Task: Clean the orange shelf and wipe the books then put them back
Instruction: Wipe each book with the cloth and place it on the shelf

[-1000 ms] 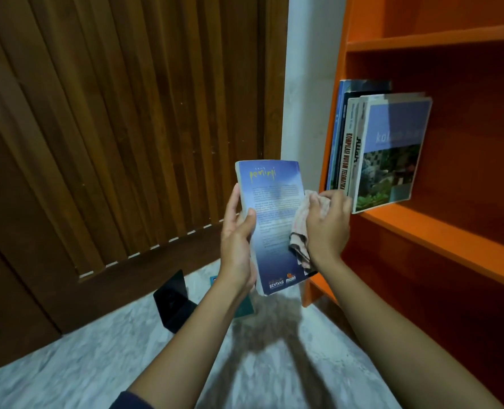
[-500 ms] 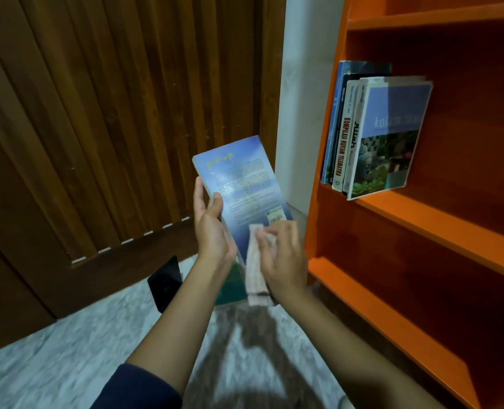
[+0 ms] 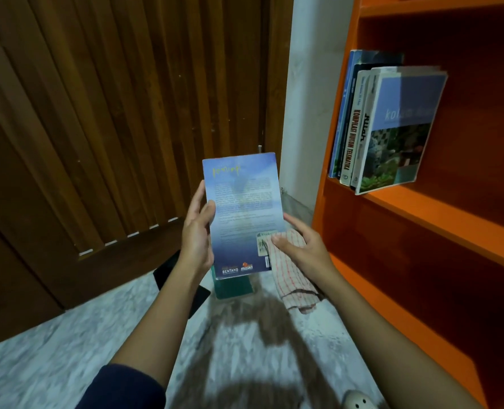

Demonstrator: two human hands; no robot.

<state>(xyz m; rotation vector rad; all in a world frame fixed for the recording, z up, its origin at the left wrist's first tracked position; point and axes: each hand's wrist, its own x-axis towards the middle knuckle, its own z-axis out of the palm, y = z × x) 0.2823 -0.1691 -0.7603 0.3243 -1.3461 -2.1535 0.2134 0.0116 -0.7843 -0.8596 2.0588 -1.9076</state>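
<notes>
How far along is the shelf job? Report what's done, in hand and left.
Done, it seems: several books stand on the orange shelf. In hand: the left hand holds a blue book while the right hand holds a cloth against its lower corner. Left: shelve it, then likely the green book on the floor.
</notes>
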